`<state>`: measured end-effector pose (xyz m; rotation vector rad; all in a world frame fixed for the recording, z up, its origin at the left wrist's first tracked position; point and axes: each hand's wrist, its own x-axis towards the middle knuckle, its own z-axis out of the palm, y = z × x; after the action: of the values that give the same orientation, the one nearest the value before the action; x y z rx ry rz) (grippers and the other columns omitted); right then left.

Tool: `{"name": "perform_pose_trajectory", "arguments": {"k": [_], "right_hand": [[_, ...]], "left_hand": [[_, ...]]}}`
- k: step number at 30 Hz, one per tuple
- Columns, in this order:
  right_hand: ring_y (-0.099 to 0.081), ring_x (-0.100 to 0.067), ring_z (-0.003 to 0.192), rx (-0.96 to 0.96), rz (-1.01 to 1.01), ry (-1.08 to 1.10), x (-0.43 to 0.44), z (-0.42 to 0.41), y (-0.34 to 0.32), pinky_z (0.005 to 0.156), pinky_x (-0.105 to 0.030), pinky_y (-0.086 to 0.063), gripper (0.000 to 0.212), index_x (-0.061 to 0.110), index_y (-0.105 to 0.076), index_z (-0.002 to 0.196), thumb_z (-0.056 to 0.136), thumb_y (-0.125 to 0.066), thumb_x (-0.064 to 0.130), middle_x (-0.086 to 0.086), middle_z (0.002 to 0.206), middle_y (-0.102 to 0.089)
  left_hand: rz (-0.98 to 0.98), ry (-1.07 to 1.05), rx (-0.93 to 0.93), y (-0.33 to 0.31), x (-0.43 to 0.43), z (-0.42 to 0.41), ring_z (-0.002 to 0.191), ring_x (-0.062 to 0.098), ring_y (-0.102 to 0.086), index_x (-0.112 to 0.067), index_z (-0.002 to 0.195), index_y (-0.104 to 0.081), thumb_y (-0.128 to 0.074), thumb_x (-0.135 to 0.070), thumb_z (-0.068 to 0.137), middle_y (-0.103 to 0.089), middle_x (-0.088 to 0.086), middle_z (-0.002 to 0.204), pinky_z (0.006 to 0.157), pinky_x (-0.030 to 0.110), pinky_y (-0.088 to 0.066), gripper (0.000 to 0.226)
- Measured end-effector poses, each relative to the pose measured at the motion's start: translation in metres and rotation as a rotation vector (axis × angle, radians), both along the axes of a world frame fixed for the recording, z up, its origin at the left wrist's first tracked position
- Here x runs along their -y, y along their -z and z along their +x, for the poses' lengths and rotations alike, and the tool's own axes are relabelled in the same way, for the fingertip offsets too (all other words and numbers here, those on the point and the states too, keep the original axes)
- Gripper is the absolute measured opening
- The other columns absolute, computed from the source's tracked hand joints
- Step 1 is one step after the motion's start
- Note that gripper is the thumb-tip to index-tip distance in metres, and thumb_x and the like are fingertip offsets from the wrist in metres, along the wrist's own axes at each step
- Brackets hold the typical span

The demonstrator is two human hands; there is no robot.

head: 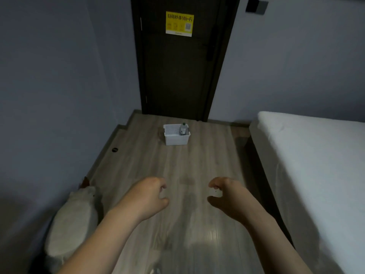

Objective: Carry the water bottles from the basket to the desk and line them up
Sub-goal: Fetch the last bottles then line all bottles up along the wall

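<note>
left hand (147,196), right hand (227,196), fingers loosely curled

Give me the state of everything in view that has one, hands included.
left hand: holds nothing, fingers loosely curled.
right hand: holds nothing, fingers loosely curled.
basket: upright on the floor before the door, mostly bare inside.
water bottle: upright in the basket's right end.
door: closed.
plush toy: lying on the floor by the left wall.
</note>
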<state>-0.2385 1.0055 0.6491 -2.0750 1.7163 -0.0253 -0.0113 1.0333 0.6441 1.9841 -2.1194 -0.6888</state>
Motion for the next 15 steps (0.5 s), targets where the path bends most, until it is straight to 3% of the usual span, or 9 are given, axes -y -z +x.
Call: {"name": "perform_pose_trajectory", "arguments": {"k": [6, 15], "right_hand": [[-0.058, -0.008, 0.105, -0.004, 0.013, 0.036, 0.101, 0.026, 0.003, 0.089, -0.024, -0.051, 0.042, 0.03, -0.055, 0.125, 0.085, -0.067, 0.035, 0.008, 0.123, -0.059], [-0.058, -0.01, 0.108, -0.015, 0.038, 0.047, 0.261, 0.02, 0.018, 0.09, -0.025, -0.051, 0.041, 0.028, -0.055, 0.126, 0.086, -0.065, 0.034, 0.006, 0.124, -0.059]], "left_hand": [[0.002, 0.039, 0.012, -0.004, 0.113, 0.022, 0.11, 0.016, -0.057, -0.018, 0.116, -0.059, -0.062, -0.032, 0.084, -0.062, 0.0, 0.117, 0.091, 0.024, -0.044, 0.036], [0.023, 0.054, 0.035, 0.009, 0.276, 0.017, 0.107, 0.015, -0.058, -0.019, 0.112, -0.061, -0.064, -0.033, 0.082, -0.063, 0.0, 0.115, 0.085, 0.022, -0.043, 0.034]]}}
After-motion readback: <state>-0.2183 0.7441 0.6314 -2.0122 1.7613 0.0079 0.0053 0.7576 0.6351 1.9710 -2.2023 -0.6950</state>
